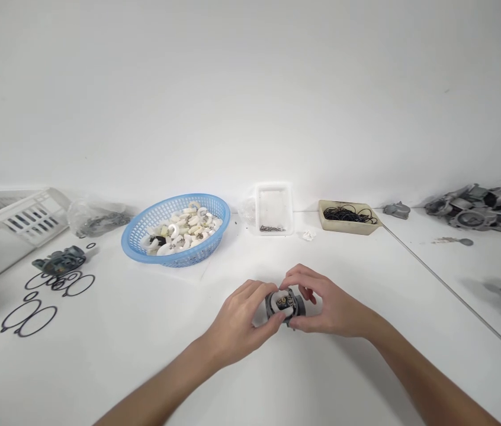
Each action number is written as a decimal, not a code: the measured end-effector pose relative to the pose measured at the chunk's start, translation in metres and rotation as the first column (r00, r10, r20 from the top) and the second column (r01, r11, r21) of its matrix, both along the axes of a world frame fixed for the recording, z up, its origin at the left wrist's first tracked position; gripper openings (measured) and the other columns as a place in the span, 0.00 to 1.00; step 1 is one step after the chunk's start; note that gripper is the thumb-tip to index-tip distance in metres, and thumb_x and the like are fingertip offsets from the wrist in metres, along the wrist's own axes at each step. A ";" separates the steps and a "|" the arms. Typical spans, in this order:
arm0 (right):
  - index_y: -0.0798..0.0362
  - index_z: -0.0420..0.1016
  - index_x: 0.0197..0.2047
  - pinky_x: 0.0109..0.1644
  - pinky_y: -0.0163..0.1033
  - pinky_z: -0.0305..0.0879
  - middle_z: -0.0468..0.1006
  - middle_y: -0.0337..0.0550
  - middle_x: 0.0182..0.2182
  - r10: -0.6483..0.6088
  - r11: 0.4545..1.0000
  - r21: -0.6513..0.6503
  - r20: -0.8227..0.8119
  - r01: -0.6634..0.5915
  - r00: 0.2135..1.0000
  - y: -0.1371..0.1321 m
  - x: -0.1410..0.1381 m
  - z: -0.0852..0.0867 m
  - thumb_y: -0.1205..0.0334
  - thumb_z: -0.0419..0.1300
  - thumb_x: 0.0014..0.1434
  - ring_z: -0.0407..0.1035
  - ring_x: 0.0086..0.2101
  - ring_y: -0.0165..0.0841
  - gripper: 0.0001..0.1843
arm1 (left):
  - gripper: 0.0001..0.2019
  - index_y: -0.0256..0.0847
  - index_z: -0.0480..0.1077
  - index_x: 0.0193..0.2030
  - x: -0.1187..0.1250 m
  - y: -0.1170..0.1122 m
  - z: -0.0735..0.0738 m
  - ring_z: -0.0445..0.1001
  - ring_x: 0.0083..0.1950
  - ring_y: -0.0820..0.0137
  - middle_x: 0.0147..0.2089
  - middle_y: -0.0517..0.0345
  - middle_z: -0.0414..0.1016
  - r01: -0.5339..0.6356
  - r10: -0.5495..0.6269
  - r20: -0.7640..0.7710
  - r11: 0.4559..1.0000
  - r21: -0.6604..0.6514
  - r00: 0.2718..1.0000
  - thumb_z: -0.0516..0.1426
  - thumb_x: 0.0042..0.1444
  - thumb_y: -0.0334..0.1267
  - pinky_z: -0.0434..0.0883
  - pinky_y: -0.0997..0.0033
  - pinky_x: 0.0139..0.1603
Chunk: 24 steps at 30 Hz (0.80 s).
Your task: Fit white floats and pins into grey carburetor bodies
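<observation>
Gray casing (283,303), right of blue basket (140,258): likely stiff, light; best gripped around outside, pinched in both hands (242,320) (331,303).

Grey part (283,303) partly behind fingers (257,293). Tabletop (121,331) back edge: casting pile (481,219) clipped at right, metal bits (272,228) too small.

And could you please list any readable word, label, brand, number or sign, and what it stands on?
No text is readable.
The blue basket and white tray show no visible lettering.
Any marks on the gray carburetor are too small to read.
</observation>
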State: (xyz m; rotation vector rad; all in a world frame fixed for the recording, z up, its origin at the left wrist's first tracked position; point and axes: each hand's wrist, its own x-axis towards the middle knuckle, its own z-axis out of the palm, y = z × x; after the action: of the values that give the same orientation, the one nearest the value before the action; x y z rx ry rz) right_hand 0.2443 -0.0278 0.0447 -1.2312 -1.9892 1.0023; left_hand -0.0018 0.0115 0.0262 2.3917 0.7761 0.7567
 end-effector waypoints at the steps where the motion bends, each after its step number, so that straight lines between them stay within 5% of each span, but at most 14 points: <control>1: 0.39 0.75 0.57 0.44 0.40 0.68 0.70 0.41 0.49 0.000 1.000 0.009 -0.003 0.000 1.000 -0.001 0.000 0.000 0.59 0.73 0.58 0.64 0.37 0.33 0.24 | 0.13 0.48 0.68 0.59 0.000 0.000 0.000 0.77 0.51 0.60 0.50 0.56 0.79 0.001 -0.001 -0.002 1.000 0.008 1.000 0.58 0.70 0.43 0.74 0.61 0.49; 9: 0.36 0.71 0.61 0.45 0.42 0.73 0.68 0.42 0.56 -0.008 1.000 0.015 0.135 0.006 0.991 -0.006 -0.004 -0.001 0.54 0.71 0.62 0.68 0.38 0.34 0.26 | 0.16 0.46 0.64 0.63 -0.005 0.003 0.001 0.77 0.53 0.59 0.52 0.53 0.79 -0.019 0.019 -0.012 0.999 0.044 1.000 0.55 0.72 0.43 0.73 0.59 0.52; 17: 0.37 0.70 0.68 0.45 0.38 0.81 0.66 0.48 0.65 -0.057 0.983 0.182 0.286 0.004 0.957 0.003 0.002 -0.033 0.49 0.69 0.62 0.76 0.50 0.44 0.32 | 0.18 0.43 0.66 0.63 -0.006 0.005 -0.003 0.80 0.51 0.58 0.51 0.50 0.82 -0.053 0.056 -0.026 0.991 0.119 0.998 0.56 0.72 0.49 0.75 0.63 0.52; 24: 0.43 0.76 0.62 0.51 0.37 0.80 0.79 0.48 0.56 -0.026 0.946 0.293 0.500 -0.141 0.866 0.022 0.002 -0.028 0.53 0.68 0.58 0.78 0.52 0.47 0.29 | 0.22 0.44 0.65 0.65 -0.010 0.009 -0.008 0.81 0.51 0.58 0.49 0.51 0.82 -0.079 0.089 -0.084 0.990 0.116 0.993 0.53 0.73 0.55 0.75 0.63 0.52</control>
State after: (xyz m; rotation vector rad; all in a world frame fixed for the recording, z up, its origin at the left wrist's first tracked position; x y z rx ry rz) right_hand 0.2463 -0.0061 0.0164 -1.3405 -2.4754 0.3652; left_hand -0.0122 0.0210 0.0186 2.5212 0.8968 0.7497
